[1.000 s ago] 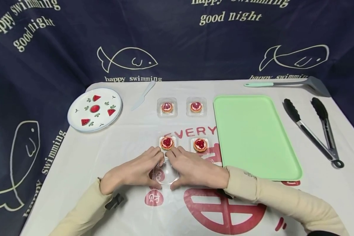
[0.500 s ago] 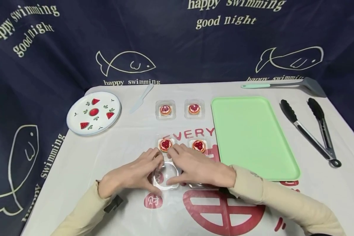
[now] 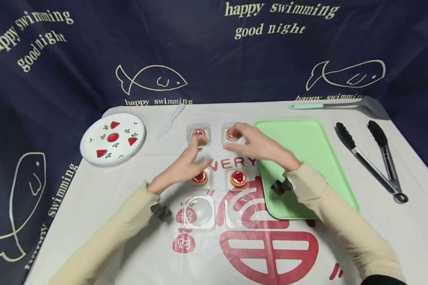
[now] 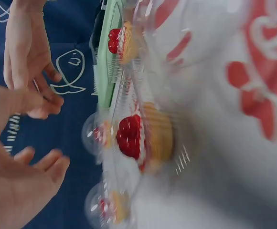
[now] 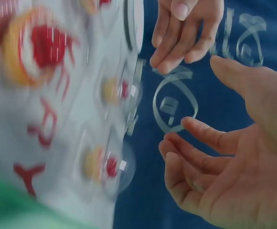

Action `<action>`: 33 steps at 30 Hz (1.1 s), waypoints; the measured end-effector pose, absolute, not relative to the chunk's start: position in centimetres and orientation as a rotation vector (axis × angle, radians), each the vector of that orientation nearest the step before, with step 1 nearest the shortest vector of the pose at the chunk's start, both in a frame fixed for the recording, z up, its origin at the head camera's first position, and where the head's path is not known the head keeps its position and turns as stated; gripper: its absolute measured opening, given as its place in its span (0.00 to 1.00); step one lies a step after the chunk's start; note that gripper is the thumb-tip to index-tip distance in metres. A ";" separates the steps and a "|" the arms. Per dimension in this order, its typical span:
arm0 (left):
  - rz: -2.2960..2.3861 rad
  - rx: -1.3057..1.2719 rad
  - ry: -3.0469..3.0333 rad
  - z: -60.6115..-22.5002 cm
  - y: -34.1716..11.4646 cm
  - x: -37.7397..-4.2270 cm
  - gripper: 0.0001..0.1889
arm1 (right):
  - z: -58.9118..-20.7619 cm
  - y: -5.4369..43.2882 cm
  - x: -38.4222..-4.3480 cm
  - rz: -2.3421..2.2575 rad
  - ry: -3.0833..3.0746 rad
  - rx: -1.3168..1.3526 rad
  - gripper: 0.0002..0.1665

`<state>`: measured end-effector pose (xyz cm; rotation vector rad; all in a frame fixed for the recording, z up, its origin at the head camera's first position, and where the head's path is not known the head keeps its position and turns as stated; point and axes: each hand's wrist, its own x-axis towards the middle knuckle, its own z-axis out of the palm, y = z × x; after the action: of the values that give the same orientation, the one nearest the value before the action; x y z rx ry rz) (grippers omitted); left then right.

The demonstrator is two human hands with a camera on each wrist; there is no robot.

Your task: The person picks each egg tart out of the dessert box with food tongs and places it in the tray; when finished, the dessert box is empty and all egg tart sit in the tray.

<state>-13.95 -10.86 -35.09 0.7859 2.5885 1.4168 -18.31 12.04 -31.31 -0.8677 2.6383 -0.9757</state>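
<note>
My left hand [image 3: 183, 164], fingers spread and holding nothing, hovers over the front-left tart [image 3: 200, 177], partly covering it. Beside the back-right tart [image 3: 231, 134] hangs my right hand [image 3: 258, 144], its fingers loosely bent around air and partly hiding that tart. The back-left tart [image 3: 198, 132] sits in a clear box under a domed lid [image 4: 91, 136], as does the back-right one. Red-topped and uncovered, the front-right tart [image 3: 238, 178] rests in a clear square base. Closer to me lie two clear square plastic pieces, one on the left [image 3: 199, 212] and one on the right [image 3: 241, 211].
A light green tray [image 3: 317, 158] lies right of the tarts, under my right forearm. Farther right are open tongs [image 3: 374, 162] and a spatula [image 3: 342, 103]. A patterned plate [image 3: 126, 152] and a pale plastic knife [image 3: 171, 120] lie back left.
Both hands have let go of the left clear plastic piece near me. They have lifted and moved forward and apart, toward the back boxes. The clear piece stays on the table.
</note>
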 end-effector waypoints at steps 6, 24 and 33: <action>1.463 0.511 2.532 -35.6 -7.6 -17.9 0.38 | -32.5 13.0 -22.7 -1.051 2.700 -0.684 0.24; 1.030 0.168 2.618 -37.2 -3.0 -23.6 0.51 | -34.8 14.5 -28.0 -0.735 2.491 -0.794 0.49; 1.001 0.110 2.714 -37.8 -1.8 -23.6 0.54 | -34.8 14.2 -29.2 -0.641 2.485 -0.823 0.43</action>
<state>-23.58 -1.76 -37.78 0.1100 2.7138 1.0006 -29.24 14.23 -34.80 -0.8227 2.4853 -0.6414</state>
